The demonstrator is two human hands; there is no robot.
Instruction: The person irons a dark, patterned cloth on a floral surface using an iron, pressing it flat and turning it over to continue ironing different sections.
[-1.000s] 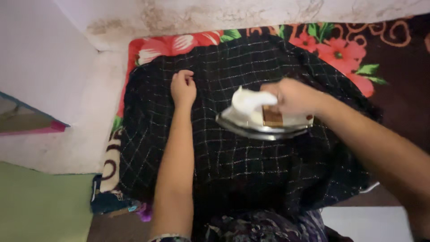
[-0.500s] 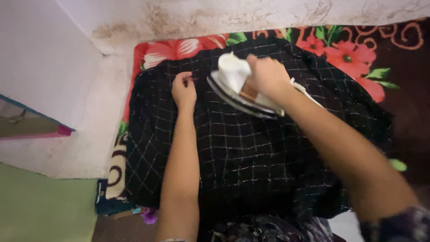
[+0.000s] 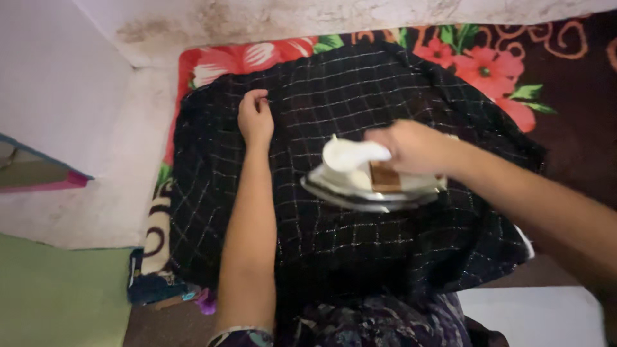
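A black cloth with a thin white check (image 3: pixel 360 257) lies spread across the middle of the frame, covering most of a floral blanket (image 3: pixel 488 64) whose red flowers and green leaves show along the top edge and at the upper right. The blanket seems to serve as padding under the fabric, giving a soft, flat bed for pressing.

The right hand (image 3: pixel 411 148), just right of centre, is closed around the handle of a flat iron (image 3: pixel 369 186). A white rag (image 3: pixel 350 154) is bunched between palm and handle, most likely to keep heat off the skin. The iron's metal soleplate sits flat on the cloth at the centre of the frame, its pointed end turned toward the left side of the picture.

The left hand (image 3: pixel 255 119), in the upper-middle left, rests palm-down on the cloth with its fingers loosely curled, holding nothing. It sits apart from the iron, up and to the left of its tip, which looks like a way to pin the fabric taut so it does not bunch under the soleplate.

At the left edge a pale, stained floor (image 3: pixel 96 193) and a green mat (image 3: pixel 58 302) at the lower left border the work. Patterned dark clothing fills the bottom centre.
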